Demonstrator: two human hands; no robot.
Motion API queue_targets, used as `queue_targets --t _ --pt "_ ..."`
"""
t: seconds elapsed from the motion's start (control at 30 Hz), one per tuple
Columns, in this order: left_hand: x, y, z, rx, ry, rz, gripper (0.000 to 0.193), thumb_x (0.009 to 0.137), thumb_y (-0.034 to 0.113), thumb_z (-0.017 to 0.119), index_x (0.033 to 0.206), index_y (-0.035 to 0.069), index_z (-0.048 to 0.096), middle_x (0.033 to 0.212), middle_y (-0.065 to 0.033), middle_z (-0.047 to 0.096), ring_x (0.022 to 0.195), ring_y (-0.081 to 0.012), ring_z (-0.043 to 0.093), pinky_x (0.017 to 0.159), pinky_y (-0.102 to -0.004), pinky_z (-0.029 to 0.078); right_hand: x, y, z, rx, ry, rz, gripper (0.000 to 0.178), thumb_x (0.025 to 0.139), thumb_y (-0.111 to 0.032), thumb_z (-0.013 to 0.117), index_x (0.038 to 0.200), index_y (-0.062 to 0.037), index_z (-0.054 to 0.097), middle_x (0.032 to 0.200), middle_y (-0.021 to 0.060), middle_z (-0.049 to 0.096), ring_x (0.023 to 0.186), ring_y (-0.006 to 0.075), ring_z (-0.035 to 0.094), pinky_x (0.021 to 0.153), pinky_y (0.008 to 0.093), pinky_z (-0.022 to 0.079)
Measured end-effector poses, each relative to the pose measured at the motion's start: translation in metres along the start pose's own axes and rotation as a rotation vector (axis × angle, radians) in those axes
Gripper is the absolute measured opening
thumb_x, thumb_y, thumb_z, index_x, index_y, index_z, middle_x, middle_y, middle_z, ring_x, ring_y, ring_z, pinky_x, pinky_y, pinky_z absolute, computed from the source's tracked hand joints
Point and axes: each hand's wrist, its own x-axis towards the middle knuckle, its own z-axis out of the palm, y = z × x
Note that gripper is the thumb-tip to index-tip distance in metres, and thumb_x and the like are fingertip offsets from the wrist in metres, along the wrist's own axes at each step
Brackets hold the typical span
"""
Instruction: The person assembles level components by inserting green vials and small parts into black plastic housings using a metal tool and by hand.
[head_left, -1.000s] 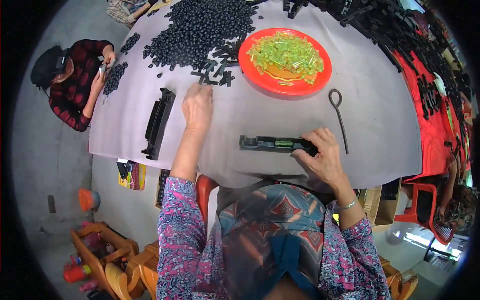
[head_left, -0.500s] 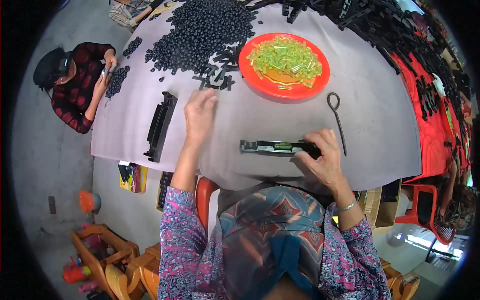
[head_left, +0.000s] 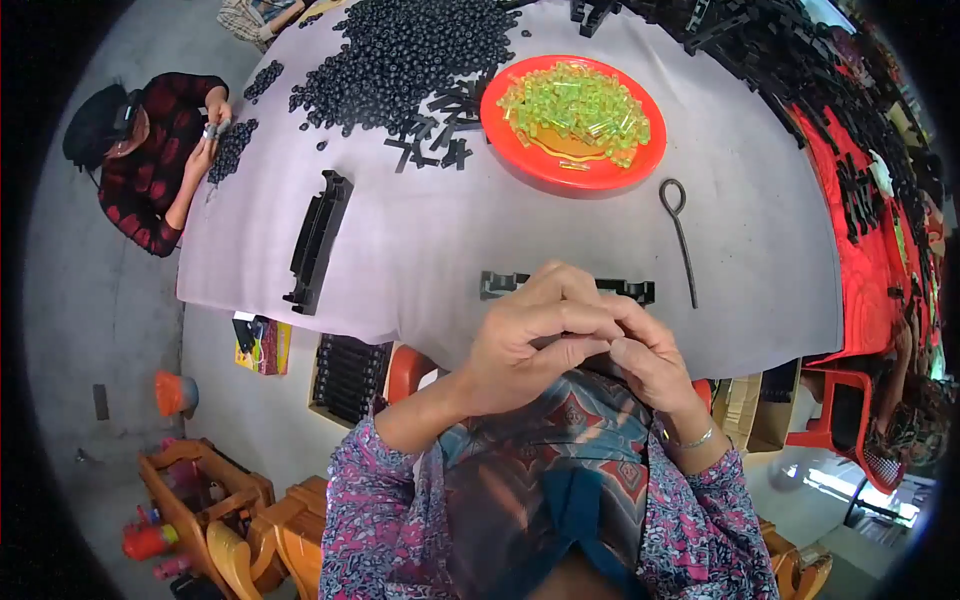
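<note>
My left hand (head_left: 540,345) and my right hand (head_left: 652,358) meet in front of me at the table's near edge. Both are closed, thumbs and fingertips pinched together. Whatever lies between the fingers is hidden. Just beyond them lies a long black plastic holder (head_left: 500,285) with notched ends, its middle covered by my hands. A second long black plastic holder (head_left: 318,245) rests at a slant to the left. Farther off, a red plate (head_left: 510,160) bears many short yellow-green clear tubes (head_left: 580,105).
A metal rod with a looped end (head_left: 682,245) lies to the right. Small black round parts (head_left: 400,65) are heaped at the far left, beside loose black strips (head_left: 435,140). Another person (head_left: 150,165) works at the left edge. Black parts (head_left: 760,60) cover the far right.
My left hand has come back from beside the black strips to the middle. My right hand has left the holder's right end and moved nearer. The two hands now meet.
</note>
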Motion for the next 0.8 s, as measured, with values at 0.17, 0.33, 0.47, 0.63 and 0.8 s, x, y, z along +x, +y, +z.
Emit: queue_targets --t 0.17,0.33,0.47,0.63,0.8 --pt "-0.005 -0.002 0.007 -0.083 -0.032 -0.015 0.018 0.085 -0.005 0.071 0.101 0.003 0.070 0.094 -0.0049 0.062 0.095 -0.0228 0.057 0.088 -0.0356 0.045 -0.005 0.017 0.003 0.166 -0.018 0.167 0.037 0.102 -0.019 0.059 0.131 0.0032 0.057 0.127 0.0072 0.059 0.118 0.0172 0.055 0.103 0.0325 0.043" --pt "-0.013 0.000 0.007 -0.230 -0.011 -0.103 0.018 0.084 -0.006 0.073 0.100 0.002 0.071 0.093 -0.0053 0.062 0.095 -0.0232 0.055 0.089 -0.0375 0.045 -0.006 0.022 0.001 0.415 -0.091 0.263 0.025 0.100 -0.017 0.063 0.116 0.0021 0.065 0.104 0.0074 0.067 0.095 0.0145 0.064 0.085 0.0298 0.053" --pt "-0.012 -0.002 0.000 -0.209 -0.052 -0.031 0.025 0.081 -0.009 0.072 0.103 0.003 0.070 0.094 -0.0056 0.062 0.093 -0.0229 0.058 0.085 -0.0350 0.047 -0.002 0.013 0.002 0.487 0.028 0.220 0.015 0.096 -0.012 0.067 0.104 0.0009 0.066 0.092 0.0055 0.067 0.080 0.0112 0.064 0.072 0.0253 0.053" --pt "-0.015 -0.003 -0.011 -0.041 -0.055 0.026 0.029 0.078 -0.010 0.073 0.105 0.002 0.070 0.099 -0.0083 0.065 0.095 -0.0252 0.062 0.083 -0.0367 0.050 0.002 -0.003 -0.007 0.153 0.080 0.223 0.009 0.092 -0.004 0.067 0.101 -0.0011 0.067 0.083 0.0014 0.065 0.070 0.0076 0.061 0.064 0.0225 0.050" --pt "-0.012 -0.015 -0.031 0.378 0.017 -0.176 0.040 0.076 -0.002 0.077 0.114 0.003 0.067 0.104 -0.0093 0.062 0.098 -0.0276 0.061 0.085 -0.0374 0.050 0.006 -0.009 -0.028 -0.111 0.398 0.107 0.004 0.093 -0.001 0.065 0.096 -0.0017 0.067 0.079 -0.0026 0.061 0.067 0.0033 0.053 0.061 0.0190 0.043"
